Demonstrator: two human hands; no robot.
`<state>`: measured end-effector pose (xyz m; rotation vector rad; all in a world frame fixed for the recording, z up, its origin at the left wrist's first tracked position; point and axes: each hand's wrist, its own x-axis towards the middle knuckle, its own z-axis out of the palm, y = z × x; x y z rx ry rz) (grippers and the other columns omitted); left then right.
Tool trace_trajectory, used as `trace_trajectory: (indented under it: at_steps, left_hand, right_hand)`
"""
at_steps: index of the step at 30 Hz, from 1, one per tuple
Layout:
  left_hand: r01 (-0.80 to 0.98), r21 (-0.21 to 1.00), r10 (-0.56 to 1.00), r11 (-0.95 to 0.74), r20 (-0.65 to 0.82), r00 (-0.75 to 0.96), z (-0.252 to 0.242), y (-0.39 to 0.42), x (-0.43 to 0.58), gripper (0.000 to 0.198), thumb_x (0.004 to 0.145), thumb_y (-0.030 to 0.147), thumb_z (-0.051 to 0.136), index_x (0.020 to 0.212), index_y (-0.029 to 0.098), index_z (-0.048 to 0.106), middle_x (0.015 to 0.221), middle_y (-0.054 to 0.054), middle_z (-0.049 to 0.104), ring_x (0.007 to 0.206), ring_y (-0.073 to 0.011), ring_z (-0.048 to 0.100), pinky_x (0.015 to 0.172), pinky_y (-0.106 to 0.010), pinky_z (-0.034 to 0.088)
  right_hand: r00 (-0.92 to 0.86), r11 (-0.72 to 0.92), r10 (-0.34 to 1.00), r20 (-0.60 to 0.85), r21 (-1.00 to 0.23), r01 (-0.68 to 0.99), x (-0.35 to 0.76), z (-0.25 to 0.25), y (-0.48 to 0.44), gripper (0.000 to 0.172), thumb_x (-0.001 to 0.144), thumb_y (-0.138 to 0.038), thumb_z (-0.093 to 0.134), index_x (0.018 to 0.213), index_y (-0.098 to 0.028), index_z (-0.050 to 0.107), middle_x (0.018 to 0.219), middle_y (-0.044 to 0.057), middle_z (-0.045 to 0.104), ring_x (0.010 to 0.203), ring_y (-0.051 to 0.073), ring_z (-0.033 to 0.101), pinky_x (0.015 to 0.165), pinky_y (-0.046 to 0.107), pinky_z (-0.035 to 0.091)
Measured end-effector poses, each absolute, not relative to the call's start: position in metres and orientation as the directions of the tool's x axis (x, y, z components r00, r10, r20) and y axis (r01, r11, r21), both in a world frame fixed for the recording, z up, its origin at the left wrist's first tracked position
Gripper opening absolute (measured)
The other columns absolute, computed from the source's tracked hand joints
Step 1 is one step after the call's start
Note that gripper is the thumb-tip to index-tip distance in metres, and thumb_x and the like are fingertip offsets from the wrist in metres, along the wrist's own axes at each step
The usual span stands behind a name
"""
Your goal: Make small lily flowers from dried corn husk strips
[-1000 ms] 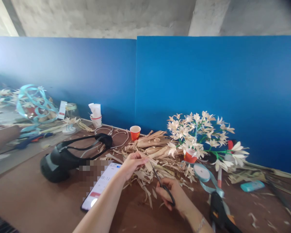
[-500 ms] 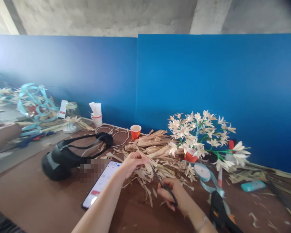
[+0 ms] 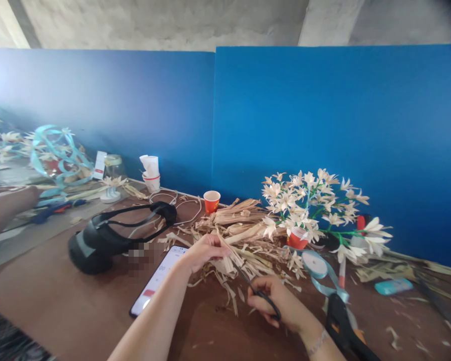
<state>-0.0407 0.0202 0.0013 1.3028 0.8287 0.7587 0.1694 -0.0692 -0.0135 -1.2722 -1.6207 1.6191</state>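
Pinched in my left hand (image 3: 209,250) is a pale strip of dried husk (image 3: 227,250), held over the loose scraps. My right hand (image 3: 270,301) grips black-handled scissors (image 3: 265,297), their blades pointing up and left toward the strip's lower end. Whether the blades touch the strip I cannot tell. Behind both hands lies a heap of dried husks (image 3: 240,215), with cut pieces strewn around. A bunch of cream husk flowers (image 3: 296,195) on green stems stands in a red paper cup (image 3: 296,237) to the right.
A phone (image 3: 156,281) lies left of my forearm, near a black headset (image 3: 93,245). Another red cup (image 3: 211,201) stands by the blue partition (image 3: 323,110). At right are a ribbon roll (image 3: 314,264) and a black glue gun (image 3: 340,321). Another person's hand (image 3: 11,205) shows at far left.
The view has shifted slightly. My left hand keeps its pinch on the husk strip, and my right hand with the scissors has barely moved.
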Motion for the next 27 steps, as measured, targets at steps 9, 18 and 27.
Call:
trace_trajectory:
  at_steps: [9,18,27]
  left_hand:
    - [0.028,0.995,0.822,0.099,-0.097,0.561,0.0043,0.0189,-0.0445,0.019,0.057,0.027,0.07,0.068,0.011,0.069,0.06,-0.001,0.062,0.052,-0.0078,0.046,0.052,-0.02,0.032]
    - [-0.001,0.997,0.864,0.073,-0.063,0.5,-0.0003,0.0235,-0.0435,0.022,0.056,0.028,0.07,0.068,0.01,0.069,0.057,-0.001,0.06,0.049,-0.0066,0.043,0.05,-0.019,0.03]
    - [0.023,0.999,0.875,0.032,-0.04,0.483,0.0015,0.0202,-0.0392,0.02,0.057,0.029,0.07,0.066,0.01,0.068,0.057,-0.001,0.06,0.049,-0.0073,0.042,0.049,-0.02,0.028]
  right_hand:
    - [-0.429,-0.168,0.857,-0.285,-0.942,0.29,0.1696,-0.0137,-0.0693,0.019,0.067,-0.031,0.061,0.069,-0.014,0.052,0.039,-0.01,0.04,0.027,0.002,0.033,0.025,0.012,0.023]
    - [-0.48,-0.19,0.825,-0.297,-0.947,0.26,0.1699,-0.0117,-0.0719,0.022,0.066,-0.033,0.062,0.075,-0.014,0.053,0.044,-0.007,0.047,0.033,0.004,0.04,0.03,0.012,0.032]
    - [-0.44,-0.181,0.845,-0.305,-0.936,0.301,0.1665,-0.0115,-0.0709,0.02,0.067,-0.032,0.06,0.074,-0.014,0.053,0.044,-0.008,0.045,0.032,0.003,0.038,0.028,0.012,0.031]
